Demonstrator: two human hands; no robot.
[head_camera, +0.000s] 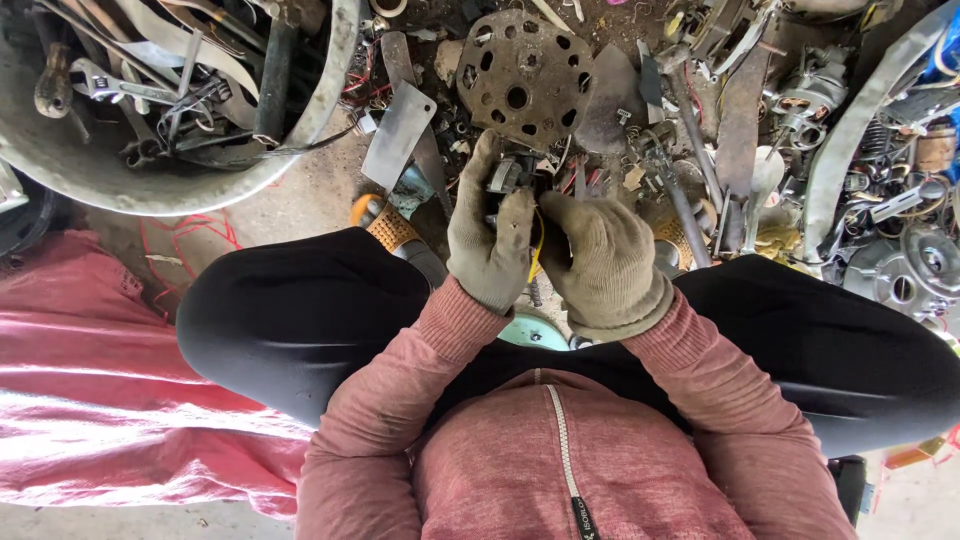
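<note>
Both my hands wear dirty beige work gloves and meet above my knees. My left hand (488, 235) is closed around a small dark metal part (508, 176) that sticks out past its fingers. My right hand (603, 262) is closed beside it, pinching a yellow wire (539, 242) that runs between the two gloves. What lies inside the gloves is mostly hidden. I am squatting in black trousers and a pink zip jacket.
A big grey metal basin (110, 180) holding wrenches and scrap sits at upper left. A round perforated rusty disc (525, 75), a flat metal plate (398, 135) and heaps of scrap parts (850, 150) cover the ground ahead. A pink sack (90, 400) lies at left.
</note>
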